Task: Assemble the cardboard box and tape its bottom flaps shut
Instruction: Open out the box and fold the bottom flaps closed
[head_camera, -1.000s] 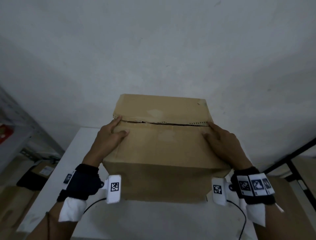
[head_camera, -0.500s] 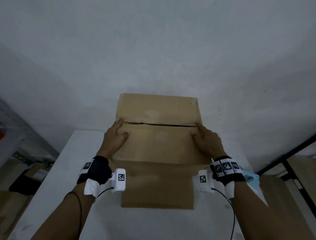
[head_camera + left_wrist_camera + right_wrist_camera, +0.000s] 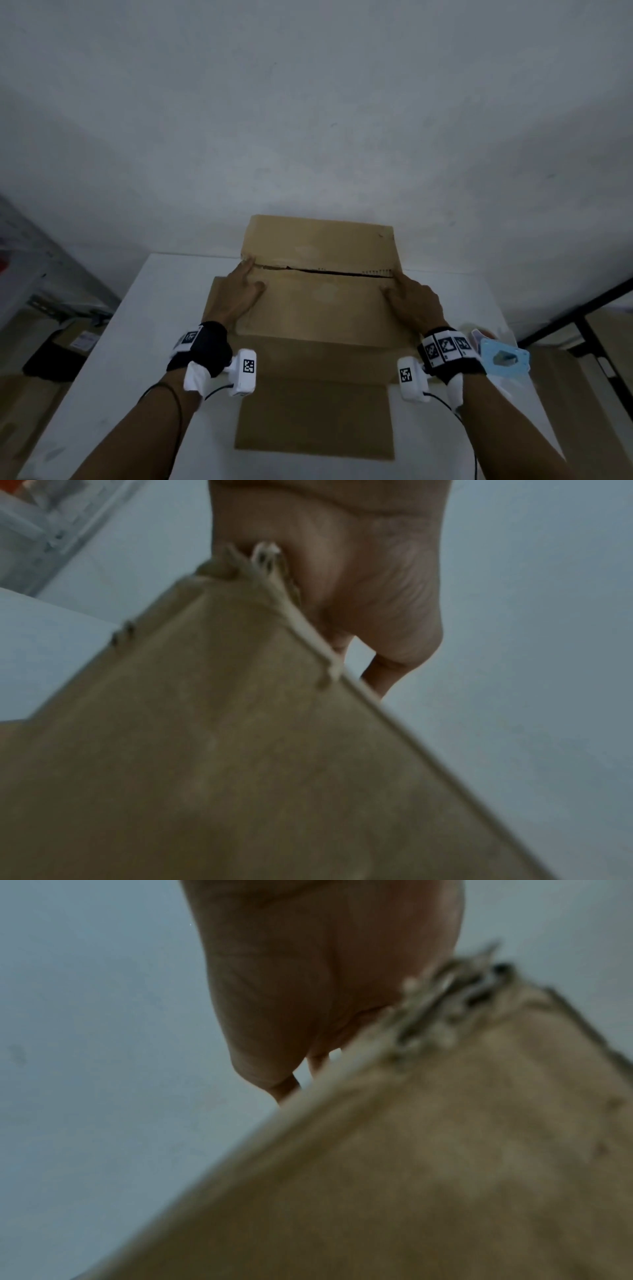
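Observation:
A brown cardboard box stands on the white table with two long flaps folded over its upper face. They meet at a dark, ragged seam. My left hand lies flat on the near flap at the seam's left end. At the right end my right hand presses flat in the same way. The left wrist view shows my palm over the cardboard edge; the right wrist view shows my other palm against the frayed cardboard corner. No tape shows on the seam.
Another flap lies flat on the table toward me. A light blue object sits at the table's right edge by my right wrist. A grey shelf and floor boxes are left; a black frame is right.
The box and both hands now appear smaller and farther from the camera, and the flap lying toward me has come into view. Both hands kept their places on the near flap.

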